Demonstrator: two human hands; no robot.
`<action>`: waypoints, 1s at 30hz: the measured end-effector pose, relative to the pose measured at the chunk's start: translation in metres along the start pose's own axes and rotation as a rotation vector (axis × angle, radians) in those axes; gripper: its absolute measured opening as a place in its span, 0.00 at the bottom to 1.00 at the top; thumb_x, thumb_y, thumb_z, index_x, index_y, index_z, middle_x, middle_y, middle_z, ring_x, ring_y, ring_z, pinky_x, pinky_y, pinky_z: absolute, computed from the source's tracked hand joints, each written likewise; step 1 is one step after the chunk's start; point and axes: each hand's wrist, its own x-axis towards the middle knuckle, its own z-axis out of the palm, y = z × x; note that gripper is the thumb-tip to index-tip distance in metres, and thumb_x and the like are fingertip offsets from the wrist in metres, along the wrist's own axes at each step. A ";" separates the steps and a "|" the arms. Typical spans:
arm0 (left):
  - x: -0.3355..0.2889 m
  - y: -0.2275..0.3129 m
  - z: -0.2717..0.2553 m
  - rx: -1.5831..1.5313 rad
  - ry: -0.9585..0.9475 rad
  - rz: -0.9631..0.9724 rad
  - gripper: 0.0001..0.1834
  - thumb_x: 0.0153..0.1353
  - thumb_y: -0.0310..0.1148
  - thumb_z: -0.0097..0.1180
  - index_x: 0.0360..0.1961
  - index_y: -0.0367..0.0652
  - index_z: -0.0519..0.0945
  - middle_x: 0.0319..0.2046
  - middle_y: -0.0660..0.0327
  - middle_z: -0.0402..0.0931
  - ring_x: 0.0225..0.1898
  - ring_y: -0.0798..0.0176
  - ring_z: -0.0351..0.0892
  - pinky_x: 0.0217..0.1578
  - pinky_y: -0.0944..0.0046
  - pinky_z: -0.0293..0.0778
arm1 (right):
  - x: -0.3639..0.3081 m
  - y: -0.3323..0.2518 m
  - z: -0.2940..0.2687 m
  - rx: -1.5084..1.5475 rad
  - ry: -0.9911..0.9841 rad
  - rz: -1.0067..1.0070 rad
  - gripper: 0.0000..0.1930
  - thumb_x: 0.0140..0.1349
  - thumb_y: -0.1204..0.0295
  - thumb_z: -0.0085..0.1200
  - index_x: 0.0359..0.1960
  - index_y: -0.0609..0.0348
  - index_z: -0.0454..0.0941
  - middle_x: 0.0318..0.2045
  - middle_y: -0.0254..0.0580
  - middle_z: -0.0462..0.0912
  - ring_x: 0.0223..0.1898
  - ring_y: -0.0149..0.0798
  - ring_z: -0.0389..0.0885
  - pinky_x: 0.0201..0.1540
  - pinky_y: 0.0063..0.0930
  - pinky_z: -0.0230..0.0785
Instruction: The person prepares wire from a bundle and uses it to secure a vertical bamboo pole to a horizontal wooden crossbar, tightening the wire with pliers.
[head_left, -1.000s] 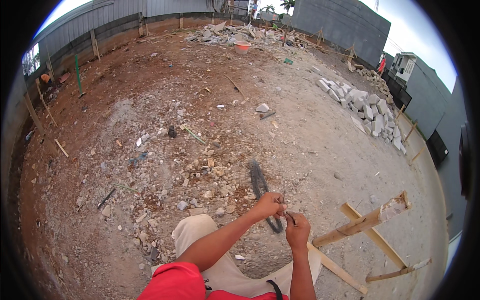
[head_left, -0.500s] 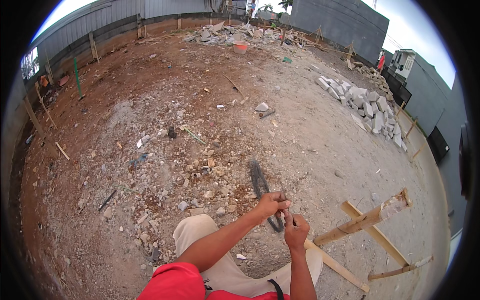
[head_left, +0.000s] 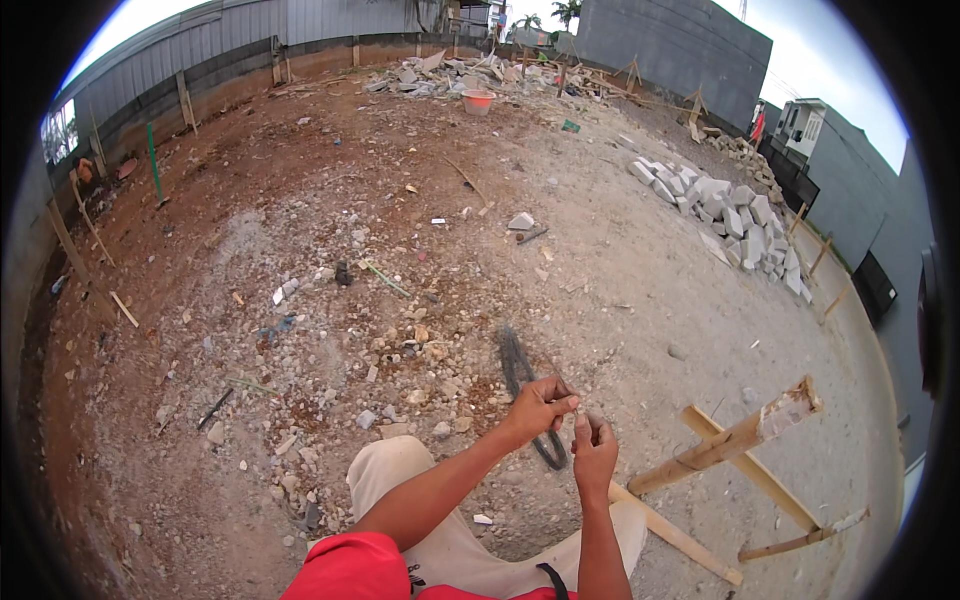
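In front of my knees, my left hand (head_left: 540, 408) pinches thumb against fingers. Close beside it, slightly nearer to me, my right hand (head_left: 595, 448) has its fingers curled in with the thumb raised. Whatever lies between the fingertips is too thin or small to make out. Below and behind the hands, a long dark looped bundle of what looks like thin wire (head_left: 516, 362) lies on the gravelly ground. Its near end shows between my two wrists, and my left hand hides its middle.
At my right stands a wooden frame with a thick bamboo post (head_left: 725, 445) and crossing slats (head_left: 770, 490). Broken pale blocks (head_left: 735, 215) are heaped farther right. An orange-rimmed bucket (head_left: 478, 101) sits by far rubble (head_left: 440, 75). Loose stones (head_left: 415, 395) cover the ground ahead.
My hands have drawn slightly apart, and the right fingers have shifted and curled differently. The wire bundle stays on the ground, and the view has tilted a little.
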 end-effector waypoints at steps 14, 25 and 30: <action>-0.004 0.008 0.004 -0.206 -0.185 -0.062 0.10 0.64 0.33 0.63 0.39 0.38 0.78 0.23 0.66 0.76 0.15 0.79 0.67 0.15 0.77 0.60 | -0.004 0.022 -0.014 1.442 -0.599 0.626 0.15 0.74 0.62 0.44 0.39 0.60 0.78 0.23 0.31 0.75 0.24 0.29 0.72 0.36 0.35 0.73; -0.002 0.016 0.001 0.121 -0.046 -0.011 0.10 0.63 0.33 0.64 0.38 0.38 0.78 0.23 0.66 0.77 0.14 0.77 0.68 0.14 0.74 0.61 | -0.004 0.001 -0.006 -0.352 -0.087 -0.267 0.10 0.68 0.69 0.51 0.36 0.63 0.81 0.24 0.36 0.81 0.24 0.35 0.78 0.32 0.33 0.72; -0.003 0.014 -0.012 0.043 -0.167 -0.078 0.10 0.64 0.33 0.63 0.39 0.38 0.78 0.24 0.67 0.76 0.14 0.78 0.66 0.14 0.75 0.59 | -0.007 -0.003 -0.013 0.303 -0.366 0.164 0.11 0.68 0.70 0.51 0.32 0.65 0.81 0.22 0.38 0.81 0.24 0.36 0.77 0.32 0.34 0.70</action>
